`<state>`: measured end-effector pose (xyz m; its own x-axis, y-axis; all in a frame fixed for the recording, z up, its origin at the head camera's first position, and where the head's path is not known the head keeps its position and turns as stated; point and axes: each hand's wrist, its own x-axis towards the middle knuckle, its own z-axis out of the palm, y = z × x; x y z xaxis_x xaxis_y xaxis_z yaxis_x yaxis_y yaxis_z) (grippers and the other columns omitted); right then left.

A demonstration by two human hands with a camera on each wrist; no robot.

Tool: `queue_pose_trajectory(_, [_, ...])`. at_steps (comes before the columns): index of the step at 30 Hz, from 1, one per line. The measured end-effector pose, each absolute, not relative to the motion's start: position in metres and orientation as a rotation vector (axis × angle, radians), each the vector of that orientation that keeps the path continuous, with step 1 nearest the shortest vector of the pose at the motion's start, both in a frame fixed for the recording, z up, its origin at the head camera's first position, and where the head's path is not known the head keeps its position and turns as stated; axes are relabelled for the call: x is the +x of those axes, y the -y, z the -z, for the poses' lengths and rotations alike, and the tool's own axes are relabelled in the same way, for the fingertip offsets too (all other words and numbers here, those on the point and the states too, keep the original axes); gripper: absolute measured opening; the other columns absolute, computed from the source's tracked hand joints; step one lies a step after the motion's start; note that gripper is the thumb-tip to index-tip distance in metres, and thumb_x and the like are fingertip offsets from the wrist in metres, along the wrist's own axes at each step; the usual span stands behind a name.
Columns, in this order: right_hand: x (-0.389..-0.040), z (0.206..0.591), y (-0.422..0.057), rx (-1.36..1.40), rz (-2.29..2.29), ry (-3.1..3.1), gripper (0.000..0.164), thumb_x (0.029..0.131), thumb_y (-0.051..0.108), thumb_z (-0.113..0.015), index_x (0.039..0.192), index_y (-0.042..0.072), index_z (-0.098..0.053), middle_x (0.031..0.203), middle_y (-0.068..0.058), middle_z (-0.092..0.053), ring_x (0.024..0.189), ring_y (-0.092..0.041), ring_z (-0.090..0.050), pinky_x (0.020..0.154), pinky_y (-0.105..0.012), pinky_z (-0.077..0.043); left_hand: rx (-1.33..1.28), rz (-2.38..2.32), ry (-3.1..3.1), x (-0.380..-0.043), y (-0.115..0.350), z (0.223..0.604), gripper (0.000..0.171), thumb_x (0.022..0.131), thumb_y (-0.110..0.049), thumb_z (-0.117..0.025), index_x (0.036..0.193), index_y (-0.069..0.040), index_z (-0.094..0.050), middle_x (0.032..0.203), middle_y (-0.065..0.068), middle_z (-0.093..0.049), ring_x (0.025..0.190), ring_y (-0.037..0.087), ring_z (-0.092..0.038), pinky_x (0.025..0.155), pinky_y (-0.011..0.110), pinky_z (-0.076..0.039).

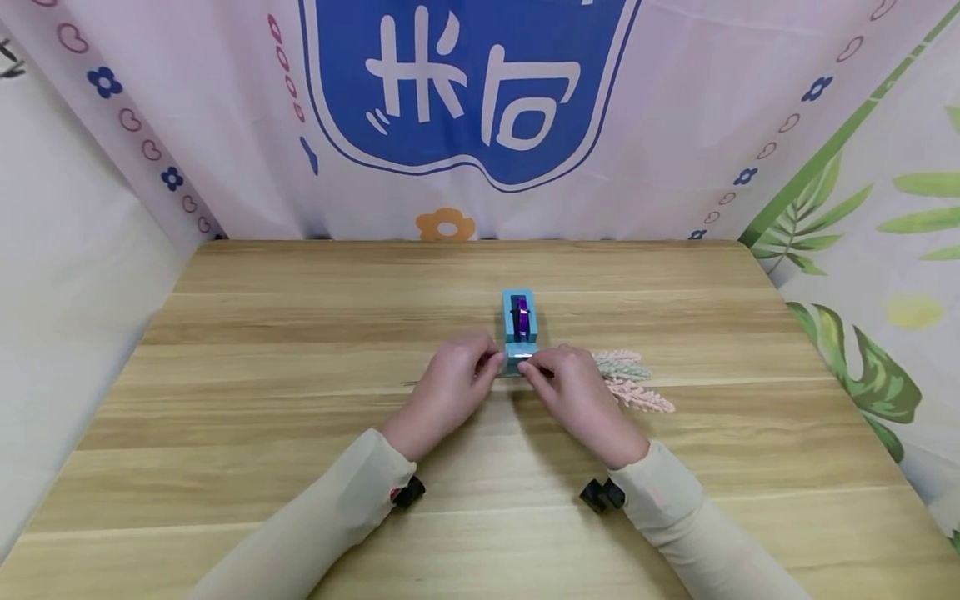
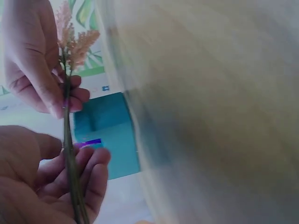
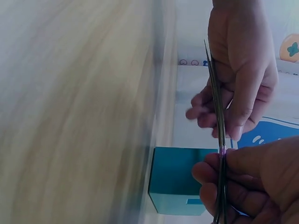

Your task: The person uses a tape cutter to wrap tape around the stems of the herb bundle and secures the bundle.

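Pink and pale green artificial flower sprigs [image 1: 637, 395] lie sideways, heads to the right, low over the table. My right hand [image 1: 573, 387] pinches their bundled stems [image 3: 217, 93] between thumb and fingers, beside a small purple band [image 3: 222, 150] on them. My left hand [image 1: 453, 379] has its thumb and curled fingers around the stems nearer their thin ends; the exact contact is partly hidden. Just beyond both hands stands a blue tape dispenser [image 1: 520, 351] with a purple tape roll [image 1: 523, 317] in it. In the left wrist view, the dispenser [image 2: 110, 116] shows behind the stems.
A wood-grain table [image 1: 300, 350] spreads around the hands. Behind it hangs a printed curtain [image 1: 247, 150] with a blue emblem, and leaf-patterned cloth [image 1: 892, 350] runs along the right side. Dark wrist cameras [image 1: 602, 496] sit under the sleeve cuffs.
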<state>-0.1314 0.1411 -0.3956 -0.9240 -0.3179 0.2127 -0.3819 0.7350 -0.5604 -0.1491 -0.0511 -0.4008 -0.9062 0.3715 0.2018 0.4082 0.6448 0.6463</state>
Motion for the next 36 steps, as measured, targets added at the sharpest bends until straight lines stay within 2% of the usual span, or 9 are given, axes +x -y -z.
queue_pose_trajectory(3, [-0.13, 0.394, -0.141, 0.571, -0.957, 2.819, 0.019, 0.103, 0.017, -0.068, 0.092, 0.007, -0.08, 0.068, 0.002, -0.064, 0.064, -0.01, -0.048, 0.063, -0.026, -0.042, -0.766, 1.053, 2.842, -0.146, 0.051, 0.396, 0.018, 0.105, -0.019, -0.065, 0.094, -0.007, -0.075, 0.08, 0.0, -0.066, 0.068, 0.012, -0.054, 0.061, 0.024, -0.048])
queue_pose_trajectory(5, [-0.128, 0.393, -0.142, 0.568, -0.967, 2.816, 0.019, 0.103, 0.018, -0.067, 0.096, 0.008, -0.081, 0.071, 0.0, -0.068, 0.064, -0.01, -0.049, 0.063, -0.026, -0.043, -0.823, 1.052, 2.874, -0.145, 0.05, 0.393, 0.018, 0.104, -0.018, -0.066, 0.096, -0.007, -0.077, 0.08, 0.0, -0.068, 0.068, 0.012, -0.054, 0.062, 0.024, -0.047])
queue_pose_trajectory(8, [-0.127, 0.392, -0.143, 0.566, -0.972, 2.819, 0.02, 0.104, 0.019, -0.066, 0.094, 0.009, -0.08, 0.07, 0.0, -0.067, 0.063, -0.01, -0.048, 0.062, -0.026, -0.043, -0.872, 1.079, 2.905, -0.144, 0.05, 0.39, 0.015, 0.103, -0.016, -0.067, 0.099, -0.006, -0.078, 0.084, 0.001, -0.069, 0.07, 0.012, -0.054, 0.063, 0.023, -0.047])
queue_pose_trajectory(12, [-0.125, 0.389, -0.144, 0.561, -0.94, 2.841, 0.026, 0.106, 0.019, -0.062, 0.087, 0.008, -0.076, 0.066, 0.003, -0.058, 0.061, -0.011, -0.045, 0.06, -0.025, -0.04, -0.905, 1.111, 2.899, -0.145, 0.051, 0.39, 0.012, 0.102, -0.013, -0.069, 0.098, -0.005, -0.077, 0.083, 0.001, -0.068, 0.07, 0.012, -0.054, 0.064, 0.023, -0.046])
queue_pose_trajectory(15, [-0.125, 0.387, -0.146, 0.538, -0.948, 2.863, 0.026, 0.107, 0.019, -0.06, 0.089, 0.008, -0.075, 0.072, -0.001, -0.064, 0.063, -0.011, -0.048, 0.061, -0.026, -0.044, -0.926, 1.105, 2.886, -0.146, 0.052, 0.39, 0.012, 0.101, -0.013, -0.069, 0.096, -0.005, -0.077, 0.081, 0.001, -0.067, 0.069, 0.011, -0.053, 0.062, 0.021, -0.045])
queue_pose_trajectory(19, [-0.123, 0.385, -0.152, 0.503, -1.01, 2.844, 0.017, 0.107, 0.019, -0.061, 0.105, 0.008, -0.075, 0.097, -0.006, -0.076, 0.082, -0.014, -0.066, 0.074, -0.032, -0.059, -0.934, 1.103, 2.887, -0.146, 0.052, 0.391, 0.013, 0.102, -0.014, -0.069, 0.094, -0.005, -0.076, 0.08, 0.001, -0.066, 0.068, 0.011, -0.052, 0.061, 0.021, -0.044])
queue_pose_trajectory(22, [-0.122, 0.384, -0.155, 0.553, -1.033, 2.809, 0.013, 0.105, 0.018, -0.065, 0.111, 0.01, -0.074, 0.107, -0.003, -0.076, 0.096, -0.017, -0.071, 0.084, -0.037, -0.062, -0.937, 1.106, 2.888, -0.146, 0.052, 0.39, 0.013, 0.102, -0.014, -0.069, 0.095, -0.005, -0.077, 0.081, 0.001, -0.067, 0.069, 0.011, -0.053, 0.061, 0.021, -0.045])
queue_pose_trajectory(29, [-0.123, 0.386, -0.158, 0.779, -0.993, 2.766, 0.011, 0.101, 0.014, -0.069, 0.108, 0.01, -0.077, 0.104, -0.001, -0.078, 0.095, -0.014, -0.071, 0.084, -0.037, -0.061, -0.954, 1.102, 2.899, -0.145, 0.05, 0.387, 0.012, 0.102, -0.014, -0.069, 0.1, -0.006, -0.078, 0.089, 0.002, -0.073, 0.074, 0.011, -0.057, 0.068, 0.023, -0.05])
queue_pose_trajectory(36, [-0.125, 0.382, -0.158, 0.82, -0.884, 2.836, 0.011, 0.102, 0.014, -0.069, 0.106, 0.01, -0.078, 0.102, 0.0, -0.077, 0.092, -0.013, -0.071, 0.084, -0.034, -0.06, -0.943, 1.114, 2.896, -0.144, 0.048, 0.385, 0.009, 0.101, -0.011, -0.07, 0.1, -0.006, -0.077, 0.094, 0.003, -0.074, 0.078, 0.012, -0.059, 0.071, 0.025, -0.053])
